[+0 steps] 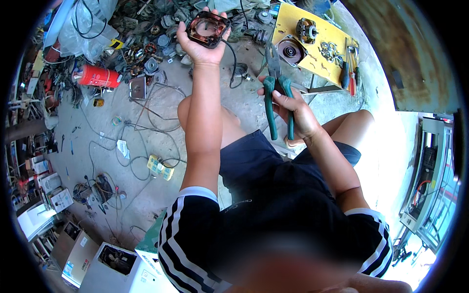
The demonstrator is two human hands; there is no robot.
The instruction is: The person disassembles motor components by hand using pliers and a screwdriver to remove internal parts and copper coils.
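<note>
Evidently cradles motor stator (196, 32) (likely dense, rigid, best held by rim (207, 45)) in left hand (202, 52); grasps green-handled pliers (275, 74) in right hand (296, 111).

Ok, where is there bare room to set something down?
On the table: the far left corner, beyond the motor. On the floor: between the table and rusty panel. Crowded: the table's right end, with hardware and tools; the floor left of the left hand, under heaped parts.
</note>
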